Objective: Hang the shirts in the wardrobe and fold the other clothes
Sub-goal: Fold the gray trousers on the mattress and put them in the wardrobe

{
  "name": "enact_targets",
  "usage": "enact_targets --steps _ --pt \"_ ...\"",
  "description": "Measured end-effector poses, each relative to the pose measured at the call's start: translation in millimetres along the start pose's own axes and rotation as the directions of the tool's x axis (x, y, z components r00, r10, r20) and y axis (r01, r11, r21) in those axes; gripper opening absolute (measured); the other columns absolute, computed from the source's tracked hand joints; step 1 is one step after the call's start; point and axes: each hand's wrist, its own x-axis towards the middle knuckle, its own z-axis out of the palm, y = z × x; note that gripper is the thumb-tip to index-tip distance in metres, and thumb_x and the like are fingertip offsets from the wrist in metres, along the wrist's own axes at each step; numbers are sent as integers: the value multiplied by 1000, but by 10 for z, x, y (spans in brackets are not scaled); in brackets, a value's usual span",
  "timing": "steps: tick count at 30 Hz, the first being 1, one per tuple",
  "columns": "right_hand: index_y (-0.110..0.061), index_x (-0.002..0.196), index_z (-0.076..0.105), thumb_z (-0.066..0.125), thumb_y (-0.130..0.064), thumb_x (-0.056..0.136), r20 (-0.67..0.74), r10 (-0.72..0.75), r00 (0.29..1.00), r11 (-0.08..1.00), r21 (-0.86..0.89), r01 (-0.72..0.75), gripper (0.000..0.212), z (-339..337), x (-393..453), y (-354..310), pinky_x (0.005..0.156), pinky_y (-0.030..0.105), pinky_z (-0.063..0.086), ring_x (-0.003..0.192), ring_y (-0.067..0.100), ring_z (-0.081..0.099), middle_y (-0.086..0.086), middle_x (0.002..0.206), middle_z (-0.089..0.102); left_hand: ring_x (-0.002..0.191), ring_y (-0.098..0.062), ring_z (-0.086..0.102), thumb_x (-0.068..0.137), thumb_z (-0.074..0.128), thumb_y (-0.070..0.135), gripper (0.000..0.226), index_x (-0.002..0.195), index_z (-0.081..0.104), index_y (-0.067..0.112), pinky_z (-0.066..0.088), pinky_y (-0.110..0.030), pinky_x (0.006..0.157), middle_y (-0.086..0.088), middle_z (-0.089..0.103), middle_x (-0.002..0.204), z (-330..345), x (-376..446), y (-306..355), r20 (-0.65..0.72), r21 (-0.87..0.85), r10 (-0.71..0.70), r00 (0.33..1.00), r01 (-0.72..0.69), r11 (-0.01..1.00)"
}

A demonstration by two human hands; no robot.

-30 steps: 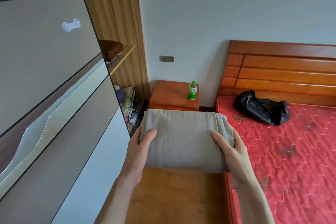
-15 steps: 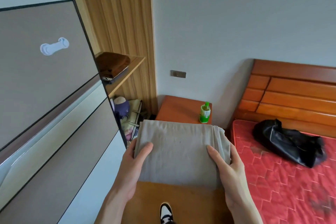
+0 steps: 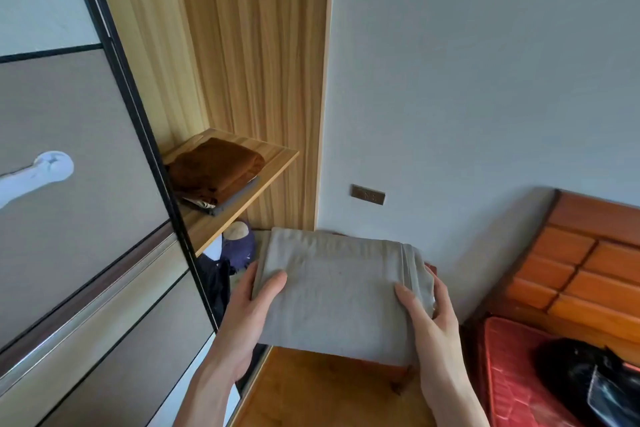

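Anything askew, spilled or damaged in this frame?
Nothing stands out. Both hands, left hand and right hand, grip a neatly folded grey cloth; a brown folded garment lies on the wardrobe shelf.

Grey wall [image 3: 485,80], wooden floor [image 3: 311,392], wooden headboard [image 3: 581,260], red mattress [image 3: 512,374], wall socket [image 3: 368,194]

A folded brown cloth [image 3: 214,168] is stacked on a grey item on the wooden wardrobe shelf [image 3: 263,163]. A black bag [image 3: 581,374] is seen on the red mattress [image 3: 512,374].
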Motion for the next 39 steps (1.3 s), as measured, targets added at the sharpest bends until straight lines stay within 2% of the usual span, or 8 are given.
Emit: enact_targets --steps 5,13,19,25,27,34,37,39 --pt "-33 136 53 80 -36 85 7 7 1000 1000 -10 -7 58 324 620 -8 82 39 57 108 26 67 8 125 66 98 -5 73 96 62 42 33 129 61 42 56 -22 70 13 74 112 -28 469 136 -45 -14 -15 999 15 1000" --pt "-31 130 59 77 -33 90 219 38 975 998 -55 -27 44 1088 1557 -124 69 32 51 98 22 68 6 115 69 98 -13 70 96 64 40 32 128 59 41 51 -29 73 10 71 112 -209 1139 214 -323 -118 -72 944 36 992" --pt "-40 117 66 82 -50 70 399 84 913 991 -129 -35 50 1788 2538 -147 92 50 59 100 25 74 2 110 76 112 -15 60 87 71 55 61 141 46 48 50 -33 81 12 60 128 -299 1837 304 -493 -214 -144 858 41 976" --pt "-30 142 55 76 -42 88 588 52 807 985 -166 57 60 2495 3490 -251 66 14 53 100 9 69 -6 120 70 112 -15 63 96 63 47 50 144 48 43 50 -34 85 8 64 128 -303 2612 477 -640 -183 -84 764 -46 982" --pt "-27 149 51 77 -44 85 643 36 765 982 -163 91 70 2727 3738 -280 67 12 52 103 3 65 -6 125 67 110 -14 62 98 61 46 50 145 45 42 49 -30 80 9 63 126 -301 2831 548 -676 -177 -75 733 -62 982" --pt "-39 120 63 76 -34 92 780 12 625 988 -105 112 30 3602 4294 -296 71 14 51 87 -12 67 -19 110 70 106 -15 63 99 61 38 40 134 45 48 54 -36 84 12 63 118 -467 3413 726 -814 -156 -40 579 -153 976" --pt "-39 110 69 76 -33 93 797 -15 603 986 -90 142 20 4023 4470 -278 78 18 52 90 -8 68 -18 109 73 103 -9 61 97 67 33 43 134 46 39 51 -30 78 12 59 118 -620 3632 821 -894 -48 53 445 -212 976" --pt "-31 122 69 78 -38 91 804 -38 593 984 -72 162 32 4294 4577 -217 84 20 53 98 -4 69 -16 114 73 102 -4 59 95 71 33 48 137 46 34 52 -27 78 10 58 119 -727 3780 859 -930 9 96 355 -239 971"
